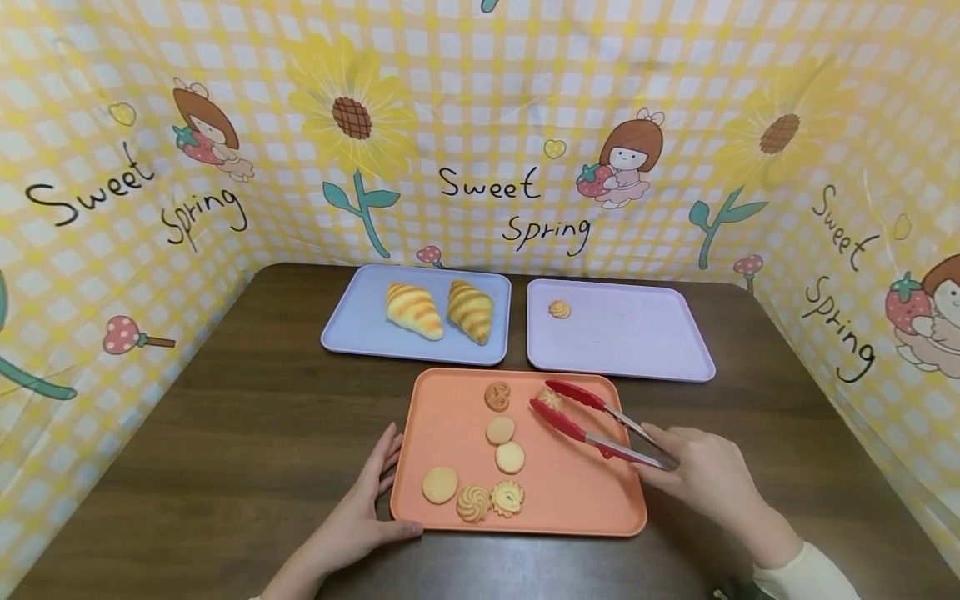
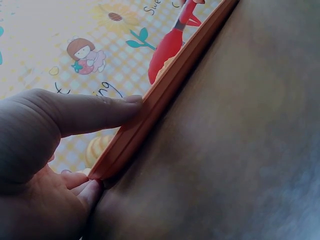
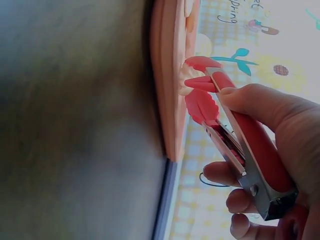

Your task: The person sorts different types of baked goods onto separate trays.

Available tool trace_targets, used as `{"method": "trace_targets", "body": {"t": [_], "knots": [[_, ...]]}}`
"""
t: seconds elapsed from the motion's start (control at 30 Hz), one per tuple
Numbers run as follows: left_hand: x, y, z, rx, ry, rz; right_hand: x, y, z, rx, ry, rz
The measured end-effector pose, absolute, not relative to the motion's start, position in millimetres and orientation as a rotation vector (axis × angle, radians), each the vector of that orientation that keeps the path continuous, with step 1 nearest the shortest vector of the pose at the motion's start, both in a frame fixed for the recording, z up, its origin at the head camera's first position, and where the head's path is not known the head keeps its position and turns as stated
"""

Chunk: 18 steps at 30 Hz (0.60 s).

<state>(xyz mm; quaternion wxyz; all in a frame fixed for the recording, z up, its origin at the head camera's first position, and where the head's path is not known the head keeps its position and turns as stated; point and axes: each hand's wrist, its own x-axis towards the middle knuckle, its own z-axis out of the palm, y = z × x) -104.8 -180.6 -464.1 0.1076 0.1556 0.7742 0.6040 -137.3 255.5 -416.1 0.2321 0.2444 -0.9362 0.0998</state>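
Orange tray (image 1: pixel 577 492) of cookies (image 1: pixel 510 457), croissants (image 1: pixel 414 311) on blue tray (image 1: pixel 352 321)

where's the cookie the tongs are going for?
In the head view, the swirl cookie lies near the orange tray's far right edge, between the red tongs' tips, right of the pretzel-shaped cookie.

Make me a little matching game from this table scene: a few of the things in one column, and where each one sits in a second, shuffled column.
Things:
1. two croissants
2. lone small cookie
3. red tongs
4. left hand

Places:
A. against the left edge of the orange tray
B. held by the right hand, tips around a cookie on the orange tray
C. on the blue tray
D. on the lilac tray

Pairs: 1-C, 2-D, 3-B, 4-A
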Motion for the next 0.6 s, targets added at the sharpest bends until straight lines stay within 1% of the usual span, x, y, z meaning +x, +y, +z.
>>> {"method": "trace_targets", "body": {"t": [0.33, 0.6], "knots": [[-105.3, -180.5, -465.2, 0.461, 2.282, 1.779, -133.1, 255.5, -419.9, 0.538, -2.729, 0.400], [-105.4, -180.1, -465.0, 0.463, 2.282, 1.778, -132.8, 253.8, -421.4, 0.560, -2.697, 0.398]]}}
